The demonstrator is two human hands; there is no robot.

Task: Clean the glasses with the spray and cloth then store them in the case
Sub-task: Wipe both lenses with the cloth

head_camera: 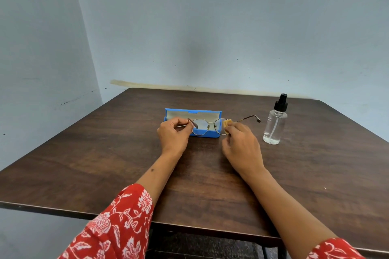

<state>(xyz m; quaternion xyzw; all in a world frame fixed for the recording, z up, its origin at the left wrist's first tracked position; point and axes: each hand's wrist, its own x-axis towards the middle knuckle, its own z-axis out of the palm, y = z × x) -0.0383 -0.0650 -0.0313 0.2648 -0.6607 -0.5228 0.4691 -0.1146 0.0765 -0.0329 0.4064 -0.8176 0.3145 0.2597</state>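
Thin metal-framed glasses with round lenses are held up just in front of the open blue case. My left hand pinches the left temple arm near its hinge. My right hand presses a small yellow cloth against the right lens, fingers closed on it. The right temple arm sticks out to the right toward the spray bottle, a clear bottle with a black pump top that stands upright on the table, right of my right hand.
The dark wooden table stands in a corner of pale blue walls. The case's lid is raised at the back, showing a pale lining. Red floral sleeves cover both of my upper arms near the front edge.
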